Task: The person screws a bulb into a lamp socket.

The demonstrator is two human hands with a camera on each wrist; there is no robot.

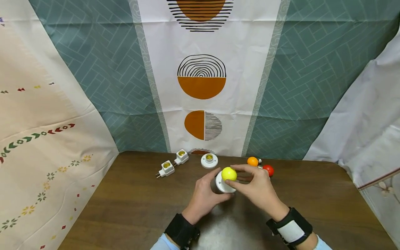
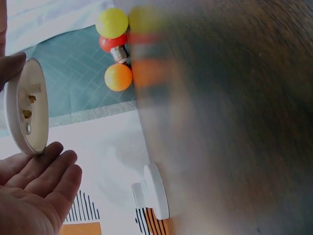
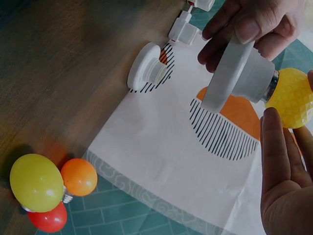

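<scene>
My left hand [image 1: 204, 194] grips a round white lamp holder [image 3: 227, 78] by its flat base, above the table. The base's underside, with small brass-coloured contacts, faces the left wrist camera. A faceted yellow bulb [image 3: 292, 100] sits at the socket's mouth, part of its metal screw base still visible. My right hand [image 1: 257, 187] pinches this yellow bulb between thumb and fingers. In the head view, the lamp holder is tilted, and the yellow bulb hides its socket.
A second round lamp holder [image 1: 209, 160] stands at the table's back edge. Left of it lie two white plug-in sockets, a nearer one [image 1: 166, 168] and a farther one [image 1: 181, 157]. An orange bulb [image 3: 79, 176], a red bulb [image 3: 49, 218] and another yellow bulb [image 3: 36, 182] lie at back right.
</scene>
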